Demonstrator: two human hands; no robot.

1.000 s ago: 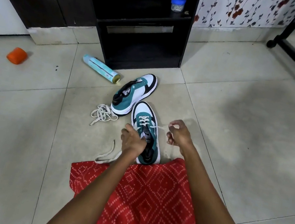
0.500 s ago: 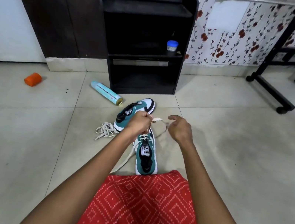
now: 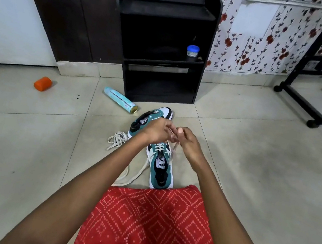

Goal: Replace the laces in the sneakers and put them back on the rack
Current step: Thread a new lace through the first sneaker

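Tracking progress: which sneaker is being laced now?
The near sneaker, by the red cloth: a white lace crosses its eyelets, pinched by left hand and right hand. The far sneaker lies by the rack.

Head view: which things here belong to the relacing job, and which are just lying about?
Job: near sneaker; threaded lace, pinched by left hand and right hand; far sneaker; loose lace pile; black rack.
Lying about: spray can; orange object; blue-lidded jar on the rack; wheeled stand.
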